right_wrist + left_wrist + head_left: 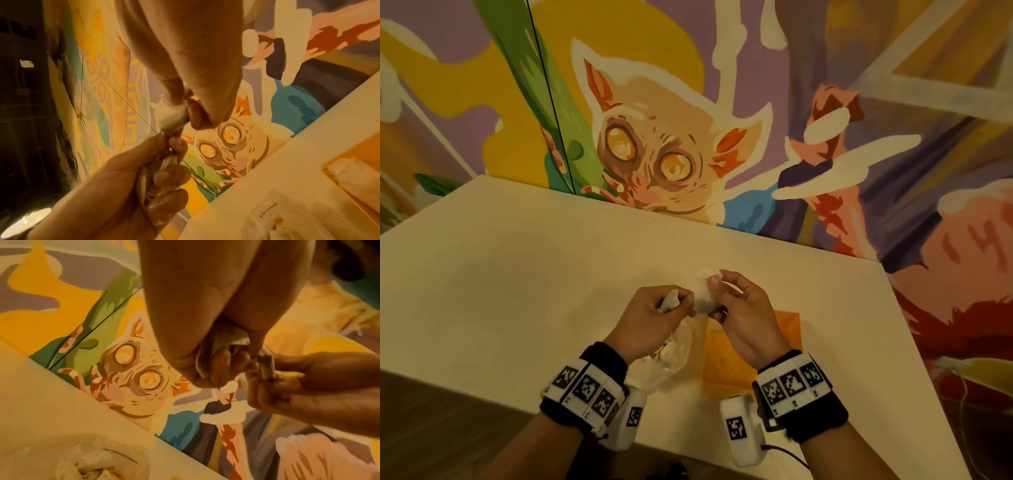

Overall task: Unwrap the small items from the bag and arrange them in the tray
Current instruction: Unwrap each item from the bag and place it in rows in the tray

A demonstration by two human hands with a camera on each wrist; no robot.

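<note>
Both hands are held together above the white table [517, 274]. My right hand [714, 287] pinches a small white wrapped item [702, 299] between thumb and fingers. My left hand [678, 303] has its fingers curled round the twisted end of the wrapper [670, 298]. In the right wrist view the white item [172, 116] sits under the right fingertips, and the crinkled wrapper [164, 164] runs down into the left fist. The orange tray [787, 329] lies below the right hand and holds one pale item [357, 180]. A clear plastic bag [671, 359] lies under the left wrist.
The table's far edge meets a painted mural wall [654, 154]. Its right edge [914, 342] drops off close beside the tray. A thin cable [787, 454] trails from the right wrist unit at the near edge. The bag [92, 459] lies crumpled with its contents unclear.
</note>
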